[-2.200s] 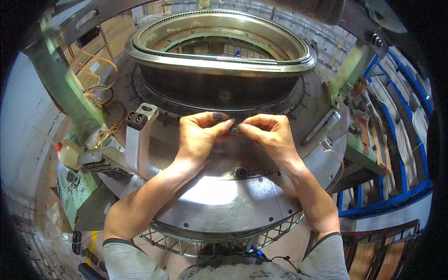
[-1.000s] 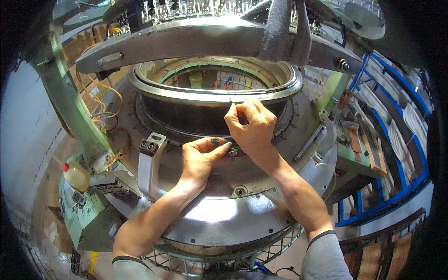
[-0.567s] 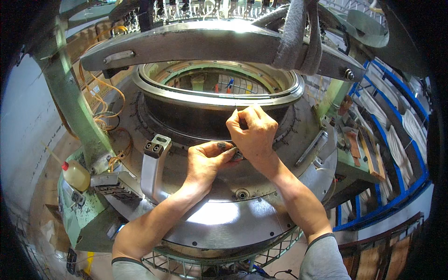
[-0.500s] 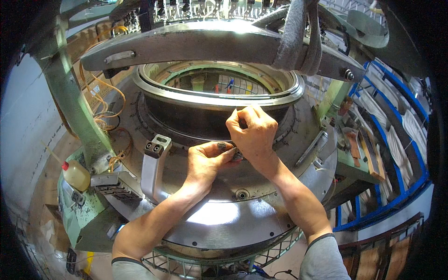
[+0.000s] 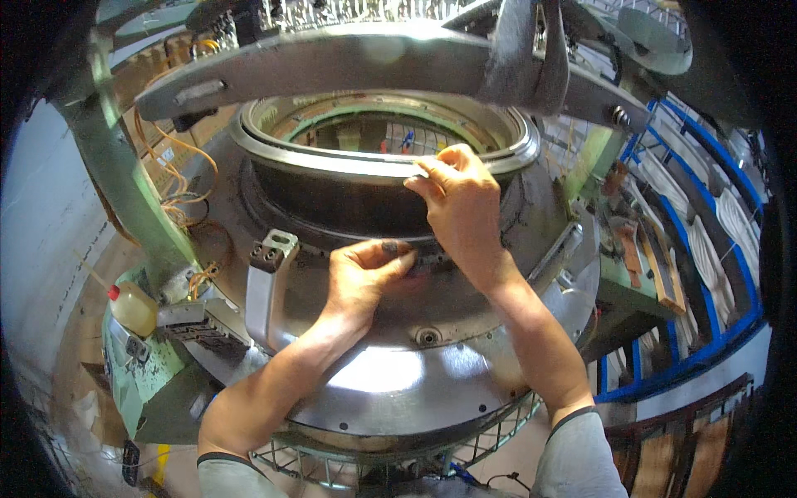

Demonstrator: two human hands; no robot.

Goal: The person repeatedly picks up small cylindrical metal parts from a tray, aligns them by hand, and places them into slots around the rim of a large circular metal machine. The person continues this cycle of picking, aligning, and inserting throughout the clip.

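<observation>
My left hand point(image 5: 359, 275) is just above the grey metal bed of a large round machine point(image 5: 378, 324). Thumb and fingers are pinched together, with a small dark patch at the fingertips; what they hold, if anything, is too small to name. My right hand point(image 5: 465, 199) is higher and farther off, by the front rim of the shiny metal ring point(image 5: 332, 164). Its fingers are curled, thumb and forefinger drawn close together, and I cannot make out anything between them. Below the ring, its dark cylindrical wall point(image 5: 332, 195) passes behind the right hand.
A heavy curved metal beam point(image 5: 332, 73) spans the far side, wrapped with a grey strap point(image 5: 527, 66). An upright metal bracket point(image 5: 270, 286) stands left of my left forearm. A bottle with a red cap point(image 5: 133, 311) sits far left; blue racks point(image 5: 714, 191) hold pale cloth at right.
My right hand has risen toward the ring's rim. The left hand has shifted slightly up and left, and the dark bit beneath its fingers no longer shows. The view has tilted a little.
</observation>
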